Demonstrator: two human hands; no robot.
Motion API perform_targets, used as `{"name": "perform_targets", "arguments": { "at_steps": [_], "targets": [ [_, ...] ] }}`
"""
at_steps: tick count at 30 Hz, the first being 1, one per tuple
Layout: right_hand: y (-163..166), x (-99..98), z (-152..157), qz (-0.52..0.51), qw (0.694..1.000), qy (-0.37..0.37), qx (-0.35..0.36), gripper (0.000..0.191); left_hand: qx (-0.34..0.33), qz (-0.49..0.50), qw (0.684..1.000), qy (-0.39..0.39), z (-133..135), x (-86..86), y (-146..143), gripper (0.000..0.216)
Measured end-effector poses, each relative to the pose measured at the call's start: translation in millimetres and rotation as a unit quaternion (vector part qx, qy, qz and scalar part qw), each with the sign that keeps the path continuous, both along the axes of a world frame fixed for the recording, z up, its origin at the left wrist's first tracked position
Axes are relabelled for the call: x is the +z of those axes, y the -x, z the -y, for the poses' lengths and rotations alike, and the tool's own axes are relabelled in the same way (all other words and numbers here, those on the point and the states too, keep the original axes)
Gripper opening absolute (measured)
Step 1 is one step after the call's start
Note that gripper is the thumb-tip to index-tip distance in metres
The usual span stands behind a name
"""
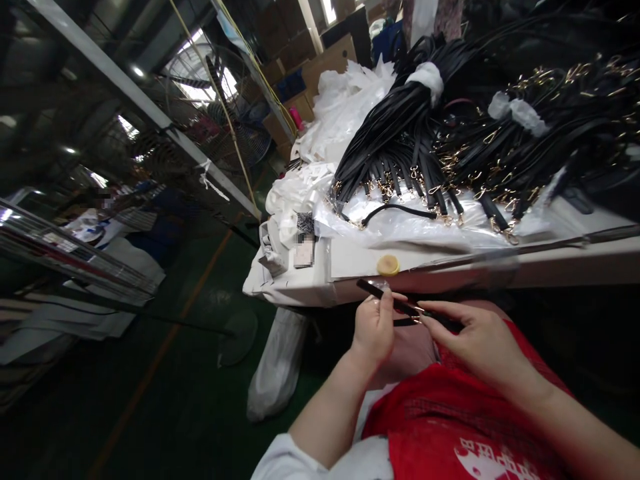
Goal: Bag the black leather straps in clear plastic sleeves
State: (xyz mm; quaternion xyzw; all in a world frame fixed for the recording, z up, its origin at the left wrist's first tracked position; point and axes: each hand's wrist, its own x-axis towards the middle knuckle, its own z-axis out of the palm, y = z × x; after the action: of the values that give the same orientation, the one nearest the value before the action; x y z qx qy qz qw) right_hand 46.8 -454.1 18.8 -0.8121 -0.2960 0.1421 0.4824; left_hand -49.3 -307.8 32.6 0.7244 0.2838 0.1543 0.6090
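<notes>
My left hand [374,328] is closed around a black strap [369,288], whose flat end sticks out past my thumb toward the table edge. Close by on the right, my right hand [467,337] pinches the strap's other part near a small gold-coloured metal fitting [416,319]. Both hands are above my lap, just in front of the table. Between them the strap shows only in part, and the exact shape of the fitting is too small to tell. A round yellow-rimmed tub [388,265] stands on the table edge above my left hand.
Bundled black straps with gold clasps [395,133] lie heaped on plastic film on the table [350,263]. White wrapping sheets [345,100] are piled behind. A small box [273,250] sits at the left corner. A plastic-wrapped leg or roll [277,367] stands below; a fan [245,133] is beyond.
</notes>
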Motion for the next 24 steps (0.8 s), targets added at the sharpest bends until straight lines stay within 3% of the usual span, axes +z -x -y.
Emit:
{"name": "perform_targets", "arguments": {
  "at_steps": [5, 11, 17, 24],
  "targets": [
    [-4.1, -8.6, -1.4, -0.074, 0.997, 0.002, 0.021, 0.029, 0.027, 0.002, 0.981, 0.194, -11.4, -8.6, 20.5, 0.073],
    [0.3, -11.2, -14.8, -0.131, 0.989, -0.019, 0.066, 0.028, 0.073, 0.032, 0.945, 0.319, -11.6, -12.7, 43.1, 0.066],
    [0.2, -10.2, -19.1, -0.105, 0.993, -0.015, 0.046, 0.028, 0.099, 0.063, 0.914, 0.389, -13.5, -11.2, 50.6, 0.061],
    [2.4, -7.6, -17.6, -0.107, 0.994, -0.015, 0.015, 0.029, 0.086, 0.074, 0.919, 0.377, -5.6, -8.4, 45.6, 0.065]
  ]
}}
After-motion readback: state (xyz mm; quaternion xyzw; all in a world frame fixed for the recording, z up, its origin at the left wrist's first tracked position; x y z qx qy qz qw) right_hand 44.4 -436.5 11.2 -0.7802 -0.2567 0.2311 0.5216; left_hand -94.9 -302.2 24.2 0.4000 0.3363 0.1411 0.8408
